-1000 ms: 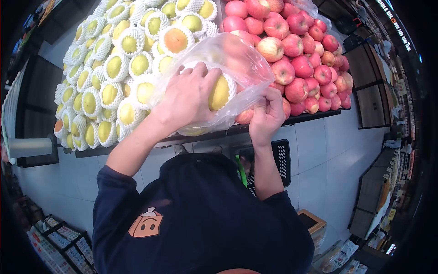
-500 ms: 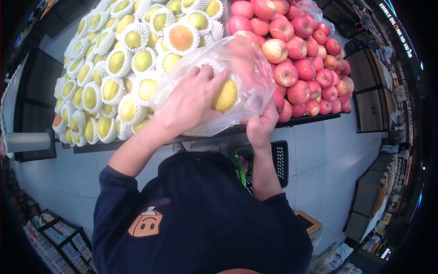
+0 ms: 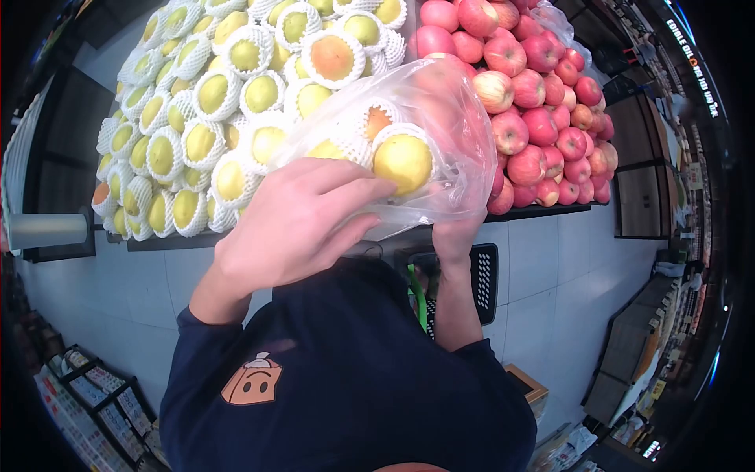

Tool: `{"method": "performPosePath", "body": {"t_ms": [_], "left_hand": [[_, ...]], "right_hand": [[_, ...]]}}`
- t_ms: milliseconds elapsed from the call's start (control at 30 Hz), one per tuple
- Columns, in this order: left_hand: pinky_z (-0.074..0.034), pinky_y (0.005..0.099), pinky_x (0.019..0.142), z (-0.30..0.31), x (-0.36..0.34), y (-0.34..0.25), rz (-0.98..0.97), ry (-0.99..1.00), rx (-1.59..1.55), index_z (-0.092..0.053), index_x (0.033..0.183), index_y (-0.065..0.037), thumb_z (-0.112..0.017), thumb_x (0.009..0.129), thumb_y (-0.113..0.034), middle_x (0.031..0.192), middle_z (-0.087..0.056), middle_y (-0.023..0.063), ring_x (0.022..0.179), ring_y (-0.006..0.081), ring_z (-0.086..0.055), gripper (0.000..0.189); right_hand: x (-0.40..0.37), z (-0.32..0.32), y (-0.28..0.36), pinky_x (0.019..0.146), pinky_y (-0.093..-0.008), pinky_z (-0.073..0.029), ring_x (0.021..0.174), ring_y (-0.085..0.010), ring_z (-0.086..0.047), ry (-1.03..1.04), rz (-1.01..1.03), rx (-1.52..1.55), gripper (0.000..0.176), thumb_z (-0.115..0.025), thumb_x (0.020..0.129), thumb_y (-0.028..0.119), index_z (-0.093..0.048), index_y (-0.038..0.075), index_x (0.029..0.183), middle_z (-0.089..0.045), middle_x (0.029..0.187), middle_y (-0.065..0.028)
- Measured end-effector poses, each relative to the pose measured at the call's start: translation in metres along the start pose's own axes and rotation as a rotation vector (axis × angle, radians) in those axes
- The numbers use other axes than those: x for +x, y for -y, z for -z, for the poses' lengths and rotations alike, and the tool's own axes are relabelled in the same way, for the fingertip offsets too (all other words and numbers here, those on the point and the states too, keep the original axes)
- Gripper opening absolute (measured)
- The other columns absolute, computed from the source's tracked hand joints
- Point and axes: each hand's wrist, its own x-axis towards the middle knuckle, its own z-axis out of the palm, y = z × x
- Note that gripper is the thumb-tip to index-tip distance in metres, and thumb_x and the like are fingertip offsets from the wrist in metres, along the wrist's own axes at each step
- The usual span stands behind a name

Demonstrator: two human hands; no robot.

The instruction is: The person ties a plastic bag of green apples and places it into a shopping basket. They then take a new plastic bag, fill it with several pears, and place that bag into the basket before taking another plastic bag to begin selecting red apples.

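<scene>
My right hand is closed on the near right edge of a clear plastic bag. Inside the bag lies a round yellow fruit in a white foam net, its bare side facing me. Behind it in the bag, an orange-tinged fruit in a foam net shows through the plastic. My left hand is at the bag's near left side, fingers stretched and slightly apart. Its index fingertip is close to the yellow fruit; whether it touches cannot be made out.
Foam-netted yellow-green fruits are heaped on the left of the stand, red apples on the right. A black basket with a green handle is below the stand. A wooden-edged box stands on the floor at right.
My left hand has drawn back toward me and down from the yellow fruit, which now shows more fully in the bag. My right hand keeps its hold on the bag, slightly lower.
</scene>
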Motion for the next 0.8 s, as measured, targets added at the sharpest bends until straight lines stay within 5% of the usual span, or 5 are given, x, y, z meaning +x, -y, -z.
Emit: {"method": "performPosePath", "body": {"t_ms": [300,433,500,700,800], "left_hand": [[-0.046,0.0280,0.054,-0.004,-0.042,0.017,0.105,-0.241,-0.269,-0.072,0.100,-0.002,-0.068,0.077,0.003,0.086,-0.071,0.0087,0.066,0.0169,-0.064,0.024],[-0.040,0.0227,0.048,-0.012,-0.062,0.033,0.211,-0.343,-0.332,-0.073,0.098,-0.001,-0.067,0.081,0.003,0.079,-0.070,0.0071,0.061,0.0093,-0.059,0.018],[-0.041,0.0227,0.050,-0.011,-0.073,0.038,0.310,-0.435,-0.350,-0.072,0.098,-0.001,-0.066,0.083,0.003,0.075,-0.068,0.0054,0.060,0.0086,-0.057,0.016],[-0.048,0.0245,0.056,-0.009,-0.120,0.094,0.544,-0.899,-0.013,-0.070,0.101,-0.002,-0.067,0.083,0.001,0.089,-0.068,0.0072,0.073,0.0130,-0.063,0.019],[-0.052,0.0342,0.083,0.013,-0.169,0.122,0.714,-1.034,0.460,-0.064,0.111,-0.003,-0.070,0.077,0.000,0.108,-0.062,0.0122,0.100,0.0263,-0.061,0.035]], "right_hand": [[0.000,0.000,0.031,0.109,-0.0456,-0.040,0.123,-0.0339,-0.052,-0.456,0.446,0.202,0.050,-0.052,0.093,0.020,-0.041,-0.005,0.134,-0.044,0.138,-0.0248],[-0.004,-0.011,0.037,0.106,-0.0476,-0.043,0.123,-0.0337,-0.052,-0.094,0.632,-0.185,0.040,-0.055,0.091,0.014,-0.052,-0.001,0.127,-0.048,0.137,-0.0229],[-0.003,-0.031,0.043,0.104,-0.0508,-0.041,0.119,-0.0384,-0.053,0.158,0.464,-0.418,0.033,-0.053,0.083,0.003,-0.057,0.001,0.116,-0.052,0.129,-0.0208],[-0.017,-0.052,0.034,0.101,-0.0504,-0.041,0.117,-0.0391,-0.052,-0.197,0.531,-0.160,0.021,-0.053,0.082,0.001,-0.060,0.000,0.102,-0.058,0.115,-0.0187],[-0.025,-0.051,0.030,0.081,-0.0430,-0.049,0.092,-0.0327,-0.060,-0.269,0.707,-0.021,0.016,-0.052,0.080,0.001,-0.059,0.000,0.095,-0.058,0.097,-0.0163]]}}
